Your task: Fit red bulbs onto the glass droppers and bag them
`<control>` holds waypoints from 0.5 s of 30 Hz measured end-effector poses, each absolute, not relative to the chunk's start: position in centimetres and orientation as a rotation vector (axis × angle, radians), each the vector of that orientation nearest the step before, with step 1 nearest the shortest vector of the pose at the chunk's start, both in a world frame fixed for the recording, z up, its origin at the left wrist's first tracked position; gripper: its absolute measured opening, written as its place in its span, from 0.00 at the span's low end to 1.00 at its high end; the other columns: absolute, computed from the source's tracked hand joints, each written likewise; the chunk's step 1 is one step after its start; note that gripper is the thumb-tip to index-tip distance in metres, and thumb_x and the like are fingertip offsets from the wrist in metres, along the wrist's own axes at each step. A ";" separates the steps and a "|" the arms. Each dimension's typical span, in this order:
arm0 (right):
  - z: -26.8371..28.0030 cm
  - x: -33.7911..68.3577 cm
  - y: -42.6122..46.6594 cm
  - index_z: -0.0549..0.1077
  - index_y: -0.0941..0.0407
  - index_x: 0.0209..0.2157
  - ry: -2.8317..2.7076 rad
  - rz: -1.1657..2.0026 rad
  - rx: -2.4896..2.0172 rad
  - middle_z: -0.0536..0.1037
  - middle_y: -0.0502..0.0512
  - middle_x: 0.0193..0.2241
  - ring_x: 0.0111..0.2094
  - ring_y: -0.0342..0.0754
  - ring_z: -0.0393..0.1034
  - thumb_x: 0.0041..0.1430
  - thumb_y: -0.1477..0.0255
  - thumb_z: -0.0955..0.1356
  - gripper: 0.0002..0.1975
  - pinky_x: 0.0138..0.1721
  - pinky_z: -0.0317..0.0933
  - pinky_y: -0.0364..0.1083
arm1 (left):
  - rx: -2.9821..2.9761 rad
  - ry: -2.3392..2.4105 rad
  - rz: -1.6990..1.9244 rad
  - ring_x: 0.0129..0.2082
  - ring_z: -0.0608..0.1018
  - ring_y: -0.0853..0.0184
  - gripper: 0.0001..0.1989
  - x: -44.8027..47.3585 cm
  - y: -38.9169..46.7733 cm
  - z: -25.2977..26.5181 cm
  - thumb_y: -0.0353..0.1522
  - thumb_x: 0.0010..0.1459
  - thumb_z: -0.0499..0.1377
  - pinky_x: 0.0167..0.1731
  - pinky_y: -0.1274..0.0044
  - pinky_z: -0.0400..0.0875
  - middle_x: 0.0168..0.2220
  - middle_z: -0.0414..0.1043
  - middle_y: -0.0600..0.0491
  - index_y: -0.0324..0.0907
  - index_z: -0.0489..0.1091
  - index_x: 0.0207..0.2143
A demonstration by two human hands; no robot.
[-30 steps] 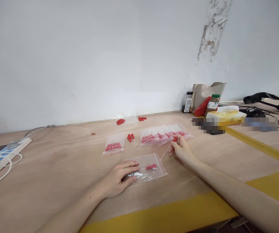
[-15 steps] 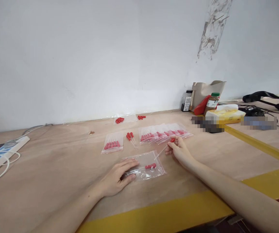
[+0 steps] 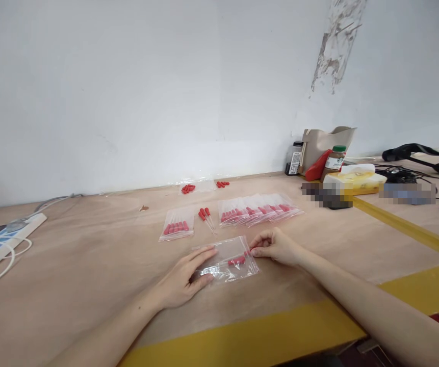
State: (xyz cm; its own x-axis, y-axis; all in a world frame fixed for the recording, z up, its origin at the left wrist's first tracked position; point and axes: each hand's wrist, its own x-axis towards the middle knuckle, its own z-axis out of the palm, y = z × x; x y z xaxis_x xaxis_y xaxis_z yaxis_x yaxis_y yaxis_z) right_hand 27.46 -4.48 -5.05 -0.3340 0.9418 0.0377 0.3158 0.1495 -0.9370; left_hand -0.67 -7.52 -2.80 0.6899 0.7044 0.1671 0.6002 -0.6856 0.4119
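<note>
A clear zip bag (image 3: 225, 273) lies flat on the table, one dropper with a red rubber bulb (image 3: 236, 261) inside it. My left hand (image 3: 186, 275) rests on the bag's left end, fingers stretched and apart. At the bag's right-hand opening, my right hand (image 3: 275, 246) pinches the red bulb of a second dropper (image 3: 247, 253), whose stem reaches into the bag. Two loose droppers (image 3: 205, 214) lie just beyond. A filled bag of droppers (image 3: 176, 227) is to their left, and a row of overlapping filled bags (image 3: 257, 209) to their right.
Loose red bulbs (image 3: 188, 189) lie by the wall, partly on clear plastic. At the right stand a black-capped bottle (image 3: 294, 159), a beige bag (image 3: 320, 145), a green-lidded jar (image 3: 334, 162) and a tissue pack (image 3: 355, 181). A power strip (image 3: 10, 242) with cables lies left.
My right hand has moved left and toward me, bringing the pinched dropper's stem into the bag. My left hand has stayed on the bag.
</note>
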 end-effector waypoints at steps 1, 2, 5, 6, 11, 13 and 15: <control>-5.2 27.3 -4.4 0.73 0.59 0.25 -1.785 1.152 -1.210 0.73 0.50 0.21 0.23 0.41 0.66 0.40 0.65 0.71 0.12 0.25 0.58 0.41 | 2.579 1.027 0.451 0.56 0.59 0.63 0.24 -0.7 -7.5 -2.8 0.36 0.58 0.50 0.54 0.67 0.56 0.59 0.51 0.54 0.50 0.51 0.57; -5.4 27.0 -4.3 0.73 0.59 0.25 -1.790 1.127 -1.207 0.74 0.50 0.22 0.24 0.42 0.66 0.41 0.65 0.71 0.12 0.26 0.59 0.41 | 2.582 1.024 0.451 0.56 0.59 0.63 0.24 -0.7 -7.5 -2.8 0.36 0.58 0.50 0.54 0.67 0.56 0.59 0.51 0.54 0.50 0.51 0.57; -5.6 26.2 -4.4 0.71 0.60 0.27 -1.701 1.107 -1.170 0.73 0.51 0.23 0.25 0.42 0.67 0.41 0.66 0.71 0.12 0.27 0.60 0.41 | 2.594 1.014 0.457 0.56 0.59 0.62 0.24 -0.7 -7.4 -2.9 0.36 0.58 0.50 0.54 0.67 0.56 0.59 0.51 0.54 0.50 0.51 0.57; -5.5 25.9 -4.5 0.70 0.59 0.28 -1.657 1.114 -1.175 0.73 0.50 0.23 0.24 0.41 0.66 0.41 0.67 0.70 0.12 0.25 0.60 0.40 | 2.596 1.012 0.459 0.56 0.58 0.62 0.24 -0.6 -7.3 -2.9 0.36 0.58 0.50 0.54 0.66 0.56 0.59 0.51 0.54 0.50 0.51 0.57; -4.7 25.3 -5.4 0.62 0.56 0.37 -1.584 1.389 -1.190 0.69 0.45 0.21 0.13 0.36 0.59 0.47 0.65 0.66 0.15 0.11 0.51 0.37 | 2.576 1.026 0.449 0.56 0.59 0.62 0.24 -0.6 -7.3 -2.9 0.35 0.58 0.51 0.54 0.67 0.56 0.58 0.52 0.54 0.50 0.52 0.57; -4.4 25.6 -5.3 0.60 0.55 0.39 -1.605 1.390 -1.177 0.70 0.45 0.23 0.11 0.36 0.58 0.49 0.65 0.64 0.15 0.10 0.51 0.37 | 2.575 1.025 0.460 0.56 0.59 0.62 0.23 -0.6 -7.4 -2.8 0.35 0.58 0.51 0.53 0.67 0.56 0.58 0.52 0.53 0.49 0.52 0.56; -3.9 25.9 -4.7 0.61 0.56 0.36 -1.635 1.183 -1.219 0.71 0.48 0.26 0.13 0.36 0.60 0.49 0.66 0.64 0.13 0.12 0.53 0.38 | 2.581 1.006 0.475 0.55 0.60 0.62 0.23 -0.6 -7.4 -2.8 0.34 0.58 0.51 0.53 0.67 0.57 0.58 0.52 0.53 0.49 0.53 0.56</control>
